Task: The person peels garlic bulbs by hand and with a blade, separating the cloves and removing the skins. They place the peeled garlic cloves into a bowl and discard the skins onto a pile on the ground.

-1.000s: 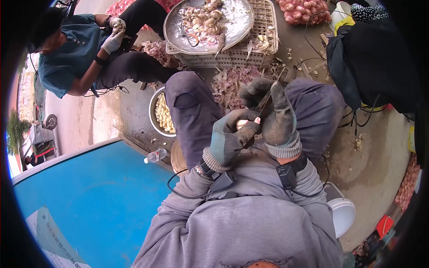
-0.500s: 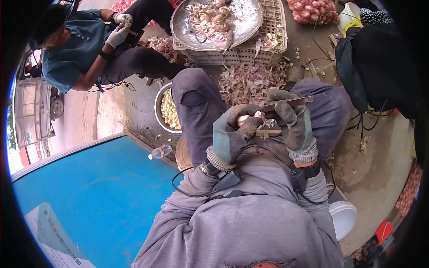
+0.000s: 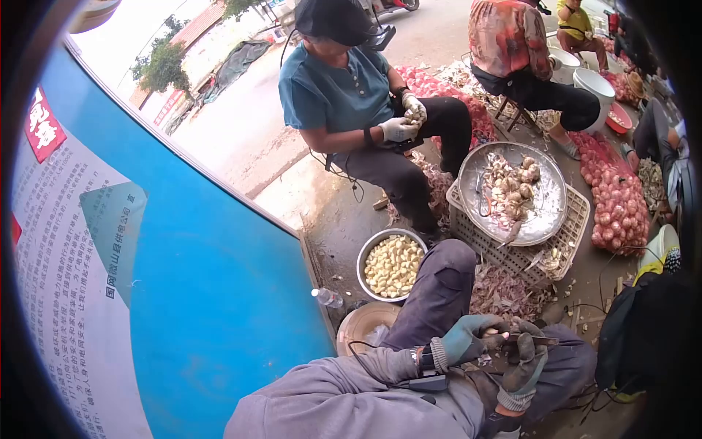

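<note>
My left hand (image 3: 468, 339), in a grey and teal glove, is closed around a garlic piece whose pale tip (image 3: 504, 335) shows at the fingertips. Right beside it, my gloved right hand (image 3: 525, 358) grips a flat knife (image 3: 542, 340), the blade pointing right. Both hands are above my lap, close together. Garlic skins (image 3: 504, 294) lie on the ground beyond them. A round metal tray (image 3: 552, 208) holding garlic bulbs (image 3: 525, 192) and skins rests on a plastic crate (image 3: 578, 238).
Left of my knee stands a metal bowl (image 3: 362, 267) of peeled cloves, near a plastic bottle (image 3: 327, 298) and a round stool (image 3: 358, 329). A blue panel (image 3: 212, 293) fills the left. A co-worker (image 3: 340, 95) in white gloves sits ahead; net bags of garlic (image 3: 614, 197) lie at right.
The view has swung left and up, so my hands appear lower and farther right. More of the panel and other seated people have come into view. Both hands keep their hold.
</note>
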`<state>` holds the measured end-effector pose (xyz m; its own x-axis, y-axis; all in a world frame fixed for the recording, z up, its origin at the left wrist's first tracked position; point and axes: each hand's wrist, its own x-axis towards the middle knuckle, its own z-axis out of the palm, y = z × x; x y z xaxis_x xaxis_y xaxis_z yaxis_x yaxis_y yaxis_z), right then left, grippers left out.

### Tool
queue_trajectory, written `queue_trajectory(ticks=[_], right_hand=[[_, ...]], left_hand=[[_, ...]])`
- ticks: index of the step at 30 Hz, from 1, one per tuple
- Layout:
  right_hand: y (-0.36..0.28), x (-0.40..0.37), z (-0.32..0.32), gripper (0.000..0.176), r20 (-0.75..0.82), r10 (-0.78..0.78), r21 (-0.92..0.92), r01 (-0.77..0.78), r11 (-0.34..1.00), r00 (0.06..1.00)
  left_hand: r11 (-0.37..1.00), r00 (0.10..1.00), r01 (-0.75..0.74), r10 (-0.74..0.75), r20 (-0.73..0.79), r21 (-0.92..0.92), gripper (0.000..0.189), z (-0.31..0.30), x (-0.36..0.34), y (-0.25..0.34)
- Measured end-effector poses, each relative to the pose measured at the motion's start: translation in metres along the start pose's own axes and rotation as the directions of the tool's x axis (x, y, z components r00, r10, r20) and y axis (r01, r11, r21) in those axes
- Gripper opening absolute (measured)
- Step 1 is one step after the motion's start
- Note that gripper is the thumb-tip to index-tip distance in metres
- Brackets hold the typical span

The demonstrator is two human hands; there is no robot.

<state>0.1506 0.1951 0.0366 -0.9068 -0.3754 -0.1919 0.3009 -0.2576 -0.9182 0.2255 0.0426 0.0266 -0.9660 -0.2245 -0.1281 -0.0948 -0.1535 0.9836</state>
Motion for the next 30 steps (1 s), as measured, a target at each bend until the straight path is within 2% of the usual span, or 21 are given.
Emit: queue_trajectory(ticks=[8, 11, 14, 15, 17, 18, 19, 20, 22, 23, 25, 27, 29, 30], right_hand=[[-0.004, -0.008, 0.005, 0.041, -0.006, 0.047, 0.115, -0.046, 0.992, 0.999], [-0.004, -0.009, 0.002, 0.036, -0.031, 0.049, 0.11, -0.045, 0.993, 0.998], [-0.001, -0.01, -0.002, 0.03, -0.007, 0.111, 0.2, -0.107, 0.974, 0.994], [-0.001, -0.01, -0.004, 0.03, -0.02, 0.108, 0.195, -0.102, 0.975, 0.994], [-0.003, -0.011, -0.007, 0.03, 0.032, 0.125, 0.121, -0.128, 0.984, 0.992], [-0.008, -0.012, -0.005, 0.029, 0.047, 0.12, 0.085, -0.124, 0.989, 0.992], [-0.006, -0.01, -0.006, 0.029, 0.039, 0.074, 0.023, -0.075, 0.997, 0.996], [-0.013, -0.011, -0.007, 0.03, 0.057, 0.105, -0.014, -0.104, 0.994, 0.993], [-0.012, -0.012, -0.013, 0.026, 0.076, 0.15, -0.021, -0.149, 0.989, 0.986], [-0.018, -0.013, -0.014, 0.025, 0.13, 0.208, 0.027, -0.213, 0.977, 0.97], [-0.015, -0.012, -0.027, 0.03, 0.21, 0.223, 0.042, -0.237, 0.971, 0.952], [-0.014, -0.012, -0.032, 0.034, 0.174, 0.244, 0.056, -0.257, 0.965, 0.954], [-0.004, -0.013, -0.039, 0.033, 0.212, 0.288, 0.04, -0.302, 0.952, 0.934], [-0.003, -0.016, -0.04, 0.033, 0.204, 0.29, 0.046, -0.305, 0.951, 0.935]], left_hand=[[0.996, 0.999, -0.049, 0.049, -0.002, 0.073, 0.022, 0.0, -0.006, 0.007], [0.998, 1.0, 0.009, -0.01, 0.02, 0.061, 0.022, 0.003, -0.006, 0.015], [0.991, 0.999, 0.039, -0.04, -0.004, -0.13, 0.026, 0.006, -0.009, 0.013], [0.99, 0.999, 0.042, -0.041, 0.008, -0.136, 0.026, 0.006, -0.011, 0.016], [0.959, 0.985, 0.171, -0.174, 0.005, -0.224, 0.026, 0.004, -0.013, 0.022], [0.959, 0.992, 0.118, -0.125, -0.01, -0.258, 0.025, 0.004, -0.013, 0.014], [0.981, 0.999, 0.008, -0.015, -0.037, -0.196, 0.025, 0.002, -0.012, 0.001], [0.964, 0.989, 0.149, -0.149, 0.017, -0.219, 0.025, 0.0, -0.014, 0.012], [0.943, 0.975, 0.221, -0.224, 0.017, -0.248, 0.025, 0.0, -0.015, 0.014], [0.943, 0.972, 0.233, -0.235, 0.019, -0.236, 0.026, 0.0, -0.015, 0.014], [0.938, 0.968, 0.25, -0.249, 0.034, -0.241, 0.027, -0.002, -0.013, 0.0], [0.939, 0.972, 0.236, -0.229, 0.055, -0.25, 0.026, -0.002, -0.012, 0.005], [0.836, 0.894, 0.436, -0.445, 0.053, -0.333, 0.026, -0.006, -0.012, 0.011], [0.833, 0.89, 0.445, -0.452, 0.059, -0.329, 0.026, -0.005, -0.013, 0.01]])
